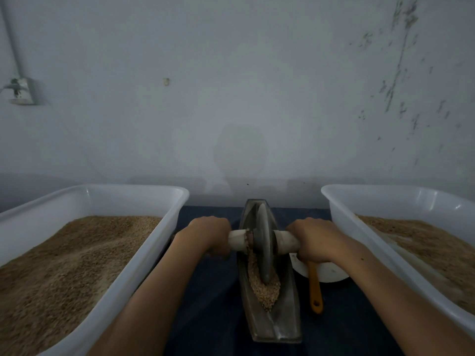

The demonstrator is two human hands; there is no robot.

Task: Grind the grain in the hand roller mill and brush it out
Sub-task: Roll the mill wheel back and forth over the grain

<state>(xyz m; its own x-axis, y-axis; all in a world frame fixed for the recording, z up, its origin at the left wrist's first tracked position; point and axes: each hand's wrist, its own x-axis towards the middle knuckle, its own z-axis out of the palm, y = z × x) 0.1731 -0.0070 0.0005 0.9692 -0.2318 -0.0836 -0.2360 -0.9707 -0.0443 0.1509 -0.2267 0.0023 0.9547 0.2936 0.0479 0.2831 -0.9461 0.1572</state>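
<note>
A narrow boat-shaped metal trough [289, 299] lies lengthwise on the dark cloth in the middle. A grey grinding wheel [264, 242] stands upright in it on a pale axle. My left hand [209, 235] grips the left axle handle [237, 240]. My right hand [314, 240] grips the right axle handle [285, 242]. A heap of tan grain [264, 291] lies in the trough under and in front of the wheel. An orange-handled brush [315, 289] lies to the right of the trough, its head hidden under my right hand.
A large white tub [144, 255] of grain stands to the left, another white tub [341, 217] of grain to the right. A white bowl [331, 273] sits between the trough and the right tub. A grey wall rises close behind.
</note>
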